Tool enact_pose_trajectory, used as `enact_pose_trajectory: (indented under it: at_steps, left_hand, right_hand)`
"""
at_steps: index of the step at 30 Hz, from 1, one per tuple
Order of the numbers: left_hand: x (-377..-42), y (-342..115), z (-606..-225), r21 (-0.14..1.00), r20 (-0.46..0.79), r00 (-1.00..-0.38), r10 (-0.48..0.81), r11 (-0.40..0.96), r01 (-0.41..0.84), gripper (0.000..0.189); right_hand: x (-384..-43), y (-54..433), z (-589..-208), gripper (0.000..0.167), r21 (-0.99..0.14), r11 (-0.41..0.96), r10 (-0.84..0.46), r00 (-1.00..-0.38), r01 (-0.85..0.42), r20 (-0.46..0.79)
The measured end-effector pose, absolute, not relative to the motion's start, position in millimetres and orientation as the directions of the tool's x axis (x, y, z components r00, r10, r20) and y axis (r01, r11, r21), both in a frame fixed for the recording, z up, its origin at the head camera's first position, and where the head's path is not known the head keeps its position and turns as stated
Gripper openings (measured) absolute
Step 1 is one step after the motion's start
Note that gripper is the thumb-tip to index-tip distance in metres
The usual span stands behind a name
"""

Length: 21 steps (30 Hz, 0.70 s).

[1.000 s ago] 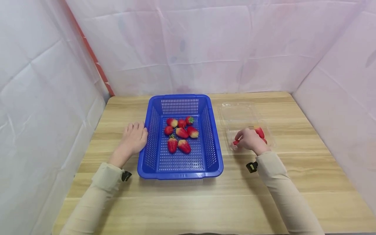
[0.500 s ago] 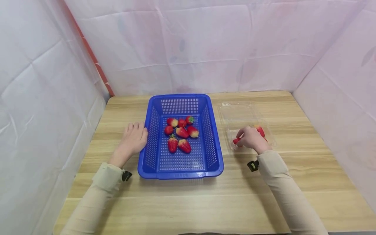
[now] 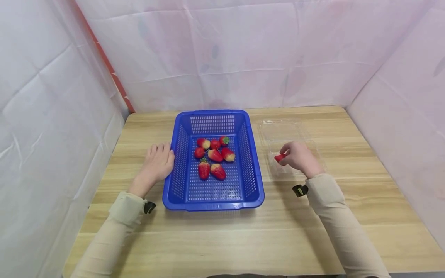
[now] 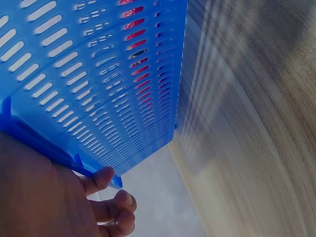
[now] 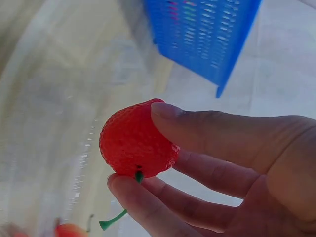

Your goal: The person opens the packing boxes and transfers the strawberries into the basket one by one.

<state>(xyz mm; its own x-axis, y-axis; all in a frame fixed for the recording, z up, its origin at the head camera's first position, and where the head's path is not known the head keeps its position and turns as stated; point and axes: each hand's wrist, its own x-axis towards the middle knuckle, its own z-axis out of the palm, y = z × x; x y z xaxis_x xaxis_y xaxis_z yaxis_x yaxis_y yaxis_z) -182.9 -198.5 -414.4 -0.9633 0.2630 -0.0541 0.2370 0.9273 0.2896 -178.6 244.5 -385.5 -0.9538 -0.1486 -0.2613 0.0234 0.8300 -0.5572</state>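
Observation:
A blue perforated basket (image 3: pixel 213 206) has several red strawberries (image 3: pixel 218 172) and small round red fruits (image 3: pixel 199 153) on its floor. My left hand (image 3: pixel 157 164) rests against its left rim, thumb side touching the edge; the left wrist view shows the basket wall (image 4: pixel 98 94) above the fingers (image 4: pixel 118 200). My right hand (image 3: pixel 298 157) pinches a red bumpy fruit (image 5: pixel 133 138), lychee-like with a green stem, between thumb and fingers. It hangs over a clear plastic clamshell (image 3: pixel 282 133) lying with its lid open. A yellow-red fruit (image 5: pixel 71 230) shows low in the right wrist view.
A wooden table (image 3: pixel 215 247) carries both containers, with the clamshell right of the basket. White cloth walls (image 3: pixel 243 58) stand at the back and on both sides. A red strip (image 3: pixel 114 73) runs down the back left corner.
My right hand has risen slightly with the red fruit pinched in it. The strawberries seen beside it in the clamshell are now hidden by the hand. The left hand and basket are practically still.

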Motion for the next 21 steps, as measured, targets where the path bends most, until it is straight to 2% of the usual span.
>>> enact_pose_trajectory:
  at_steps: [16,21]
  left_hand:
    - [-182,-198,-413,0.293,-0.052,-0.966,0.255,0.928,0.229,0.035]
    - [-182,-198,-414,0.288,-0.042,-0.966,0.257,0.928,0.234,0.035]
  right_hand:
    - [-178,198,-341,0.031,-0.532,0.843,-0.182,-0.972,-0.076,-0.151]
    - [-177,176,-334,0.028,-0.564,0.818,-0.220,-0.967,-0.111,-0.128]
